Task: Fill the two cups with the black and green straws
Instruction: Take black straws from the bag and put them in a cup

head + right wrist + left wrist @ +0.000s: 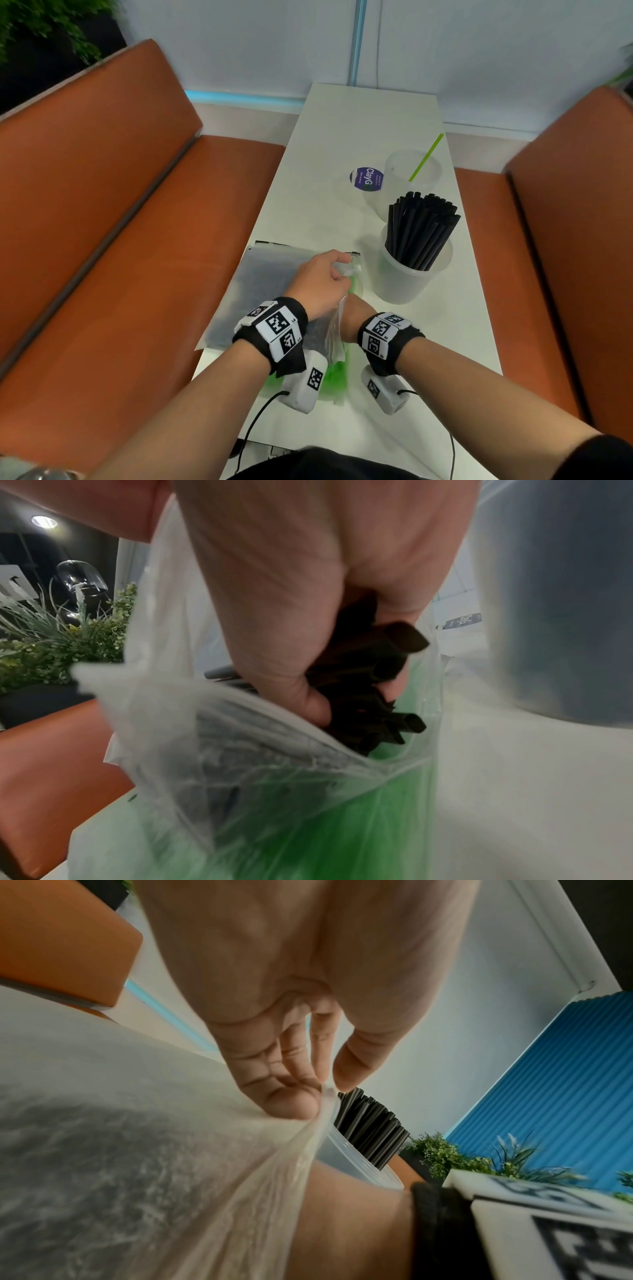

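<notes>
My left hand (337, 269) pinches the mouth edge of a clear plastic bag (334, 325) and holds it up; the pinch (325, 1089) shows in the left wrist view. My right hand (352, 308) is inside that bag, gripping a bundle of black straws (377, 685). A bag of green straws (337, 375) lies underneath (342, 831). The near cup (407, 281) is packed with black straws (421, 229). The far cup (397, 192) holds one green straw (426, 157).
A frosted flat bag (260, 284) with dark contents lies on the narrow white table (308, 192), left of my hands. A round purple sticker (366, 179) sits by the far cup. Orange bench seats (137, 240) flank the table on both sides.
</notes>
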`<state>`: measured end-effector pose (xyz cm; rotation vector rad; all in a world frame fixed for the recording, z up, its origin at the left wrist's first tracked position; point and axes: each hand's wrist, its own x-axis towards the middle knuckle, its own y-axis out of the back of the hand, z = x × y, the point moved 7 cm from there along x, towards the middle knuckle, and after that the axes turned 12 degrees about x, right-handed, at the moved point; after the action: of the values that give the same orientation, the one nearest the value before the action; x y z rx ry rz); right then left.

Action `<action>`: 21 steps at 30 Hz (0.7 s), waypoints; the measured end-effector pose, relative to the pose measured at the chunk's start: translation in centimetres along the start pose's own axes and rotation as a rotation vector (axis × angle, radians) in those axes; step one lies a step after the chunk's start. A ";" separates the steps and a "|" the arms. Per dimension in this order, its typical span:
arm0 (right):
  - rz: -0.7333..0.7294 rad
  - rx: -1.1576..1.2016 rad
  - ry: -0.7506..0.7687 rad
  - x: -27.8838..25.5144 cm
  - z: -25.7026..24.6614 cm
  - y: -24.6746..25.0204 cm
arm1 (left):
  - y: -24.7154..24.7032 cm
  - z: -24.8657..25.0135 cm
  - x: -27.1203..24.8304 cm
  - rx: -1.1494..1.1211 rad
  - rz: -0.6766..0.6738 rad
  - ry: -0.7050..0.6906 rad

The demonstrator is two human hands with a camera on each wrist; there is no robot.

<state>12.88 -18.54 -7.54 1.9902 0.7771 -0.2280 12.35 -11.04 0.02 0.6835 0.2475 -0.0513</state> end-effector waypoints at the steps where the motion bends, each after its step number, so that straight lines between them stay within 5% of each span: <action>1: -0.002 -0.001 -0.023 0.0 0.2 -0.1 | 0.0 0.0 0.0 -0.002 0.001 0.000; 14: -0.029 0.088 -0.064 0.2 0.0 -0.3 | -0.4 -0.2 0.4 -0.029 -0.006 -0.002; 21: -0.119 -0.151 -0.005 1.0 0.1 -1.6 | -0.3 -0.4 0.3 -0.030 -0.006 -0.007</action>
<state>12.67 -17.65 -9.22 1.8033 0.8856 -0.2367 12.57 -11.06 -0.54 0.6525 0.2433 -0.0552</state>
